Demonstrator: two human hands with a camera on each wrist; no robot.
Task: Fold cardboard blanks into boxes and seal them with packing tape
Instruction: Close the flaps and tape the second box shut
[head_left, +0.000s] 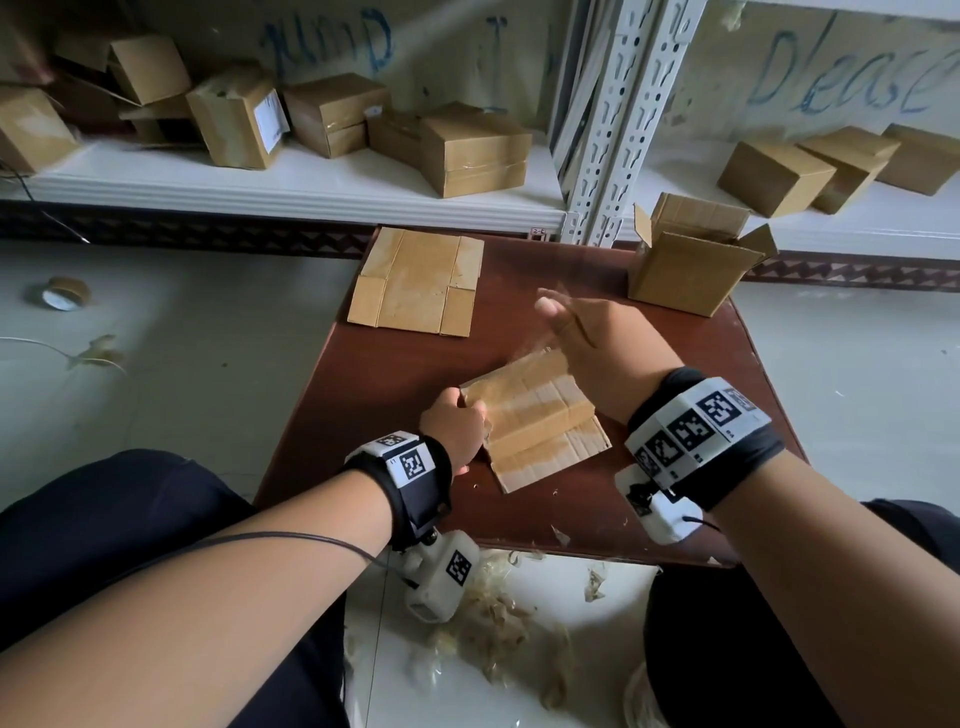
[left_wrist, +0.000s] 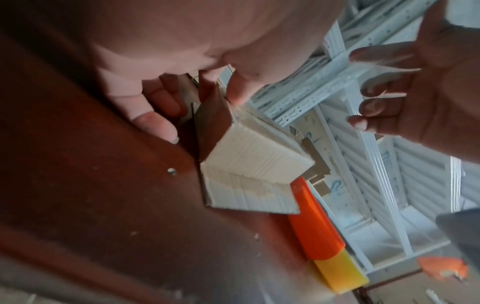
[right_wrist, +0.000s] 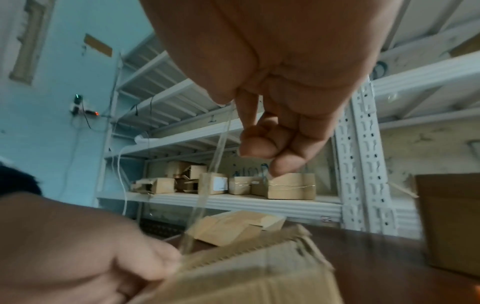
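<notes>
- The cardboard blank (head_left: 535, 415) lies flat-folded near the middle of the brown bench (head_left: 311, 415), old tape on its faces.
- Left hand (head_left: 454, 428), at the blank's 9 o'clock edge: grip curled tight round that edge.
- Right hand (head_left: 597, 343), raised at the blank's 1 o'clock: grip pinches a clear tape strip (right_wrist: 210, 185) running down to the blank.
- A second flat blank (head_left: 415, 283) lies at 11 o'clock, an open box (head_left: 685, 265) at 1 o'clock.

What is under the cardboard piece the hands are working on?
The brown table lies under the cardboard piece. An orange and yellow tool pokes out beside its far edge; whatever else the piece covers is hidden.
</notes>
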